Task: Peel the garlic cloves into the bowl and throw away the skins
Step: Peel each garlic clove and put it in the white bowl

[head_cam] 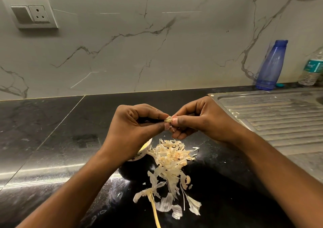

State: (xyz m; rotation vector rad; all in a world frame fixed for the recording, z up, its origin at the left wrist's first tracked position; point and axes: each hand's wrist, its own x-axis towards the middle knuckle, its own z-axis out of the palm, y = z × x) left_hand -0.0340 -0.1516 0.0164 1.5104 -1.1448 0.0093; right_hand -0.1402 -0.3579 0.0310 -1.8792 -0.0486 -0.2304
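Observation:
A small garlic clove [168, 119] with bits of papery skin on it is held above the black counter, pinched from both sides. My left hand [134, 124] pinches it between thumb and fingertips. My right hand [197, 119] pinches its other side, thumbnail against the skin. Below the hands lies a heap of pale garlic skins [170, 159], with more skins and a dry stem [154, 208] spread toward me. A small white bowl [142, 151] sits mostly hidden under my left wrist; a yellowish patch shows inside its rim.
A steel sink drainboard [272, 116] lies at the right. An uncapped blue bottle [271, 65] and a clear water bottle [311, 69] stand by the marble wall, a teal cap [280, 85] between them. A switch and socket plate [31, 13] is at the upper left.

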